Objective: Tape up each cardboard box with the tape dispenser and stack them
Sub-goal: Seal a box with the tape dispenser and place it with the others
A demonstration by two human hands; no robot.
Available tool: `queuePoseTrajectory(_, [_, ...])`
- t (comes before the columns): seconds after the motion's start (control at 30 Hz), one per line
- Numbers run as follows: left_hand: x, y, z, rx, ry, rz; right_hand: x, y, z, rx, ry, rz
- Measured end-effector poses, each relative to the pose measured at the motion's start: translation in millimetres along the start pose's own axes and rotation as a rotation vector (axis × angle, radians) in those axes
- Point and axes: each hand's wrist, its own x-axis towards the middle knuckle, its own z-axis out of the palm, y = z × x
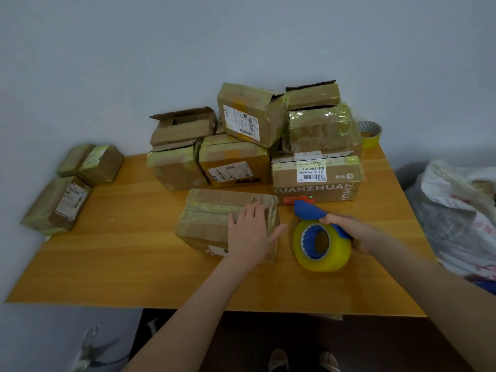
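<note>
- Brown cardboard box (316, 183) printed "HUANZHUAN", white label "538-538Q-014", by the orange wooden desk's (134, 264) right edge
- The left hand (251, 232) lies flat on a tape-wrapped brown cardboard box (209, 218) mid-desk
- The right hand (349, 229) grips the blue tape dispenser with yellowish roll (319, 240) beside it

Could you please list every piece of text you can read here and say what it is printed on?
"HUANZHUAN": across the front of the brown box just beyond the tape dispenser.
"538-538G-014": upside down on that box's white label.
Shipping labels on the other boxes: too small or blurred to read.
</note>
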Motion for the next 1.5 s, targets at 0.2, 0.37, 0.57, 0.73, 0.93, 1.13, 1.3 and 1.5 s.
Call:
queuePoseTrajectory(0.2, [5.1,1.8,3.9,0.064,0.103,-0.018,7.7,1.2,5.4,0.088,-0.035,-0.014])
queuePoseTrajectory(0.37, [-4.6,-49.7,0.8,-0.031,-0.022,0.121,10.1,6.0,-0.6,0.128,-0.011,0.04])
queuePoseTrajectory(0.57, [-15.8,-73.7,10.8,-0.047,-0.021,-0.073,9.2,-9.8,5.6,-0.016,0.024,-0.047])
queuePoseTrajectory(0.73, [-14.4,-106.9,-0.3,-0.21,0.021,0.026,11.5,-6.2,6.7,-0.171,0.079,-0.091])
queuePoseTrajectory(0.93, [9.4,-112.7,-7.5,-0.075,0.027,-0.155,7.2,-18.0,22.4,-0.474,0.092,-0.195])
queuePoseTrajectory(1.13, [32.1,-120.3,-16.2,0.009,-0.001,-0.201,1.4,-26.7,29.0,-0.69,0.072,-0.188])
queuePoseTrajectory(1.3, [46.0,-140.6,-24.9,-0.031,0.139,-0.231,-37.5,-48.9,76.3,-0.698,0.272,-0.363])
queuePoseTrajectory(1.5, [67.6,-159.3,-29.3,-0.129,-0.077,-0.316,-72.6,-50.8,175.1,-0.325,0.062,-0.309])
